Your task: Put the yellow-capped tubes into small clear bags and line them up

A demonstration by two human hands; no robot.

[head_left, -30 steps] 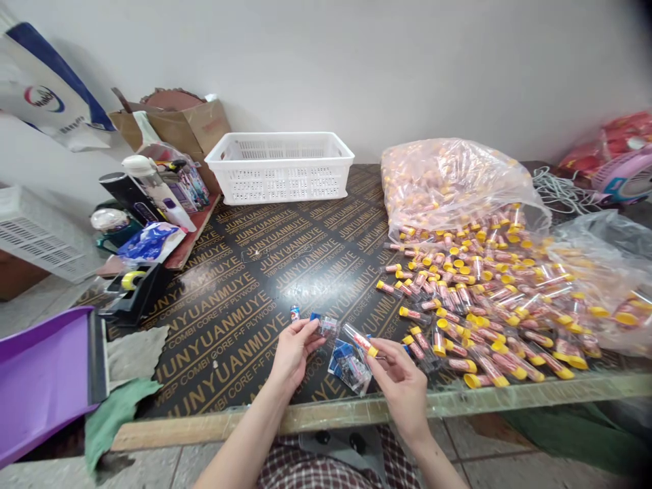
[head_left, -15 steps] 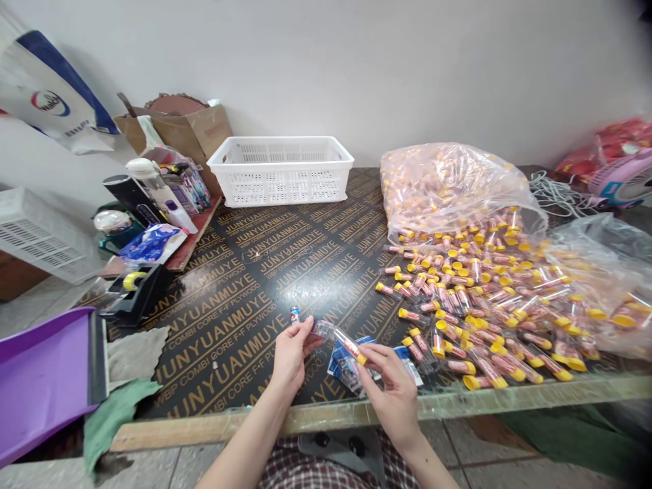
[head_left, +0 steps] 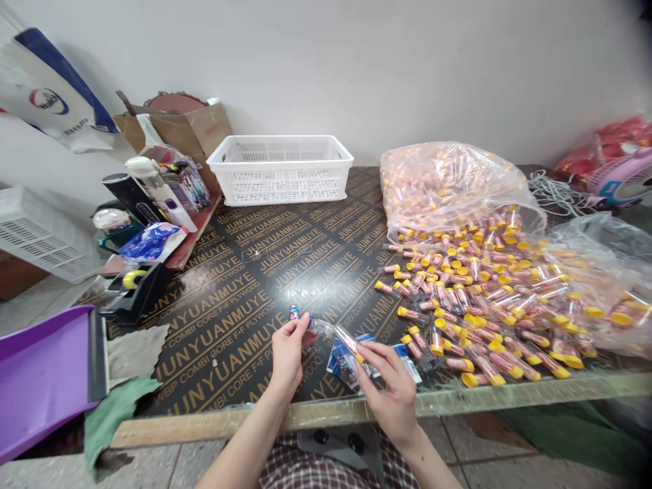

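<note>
My left hand [head_left: 288, 352] is closed, thumb against fingers, on a small clear plastic bag [head_left: 320, 328] with blue print; its blue-and-white printed end [head_left: 294, 312] sticks up past the fingertips. My right hand [head_left: 390, 386] pinches a clear tube [head_left: 346, 339] by its yellow-capped end, with a pink-and-white printed strip inside. The tube's far end meets the bag's edge; whether it has entered the bag I cannot make out. Beneath my right hand lie several flat blue-and-white packets [head_left: 336, 365]. To the right spreads a heap of similar yellow-capped tubes [head_left: 458, 299].
At the back stands a white perforated basket [head_left: 285, 185]. A large clear bag of tubes [head_left: 443, 180] spills onto the dark plywood table [head_left: 244, 299]. Left are a tape dispenser [head_left: 135, 292], bottles, a cardboard box [head_left: 204, 132] and a purple dustpan [head_left: 45, 380]. A pink fan [head_left: 621, 176] sits far right.
Both hands hold the same bag and tube as before. They have shifted very slightly to the left; otherwise the scene looks alike.
</note>
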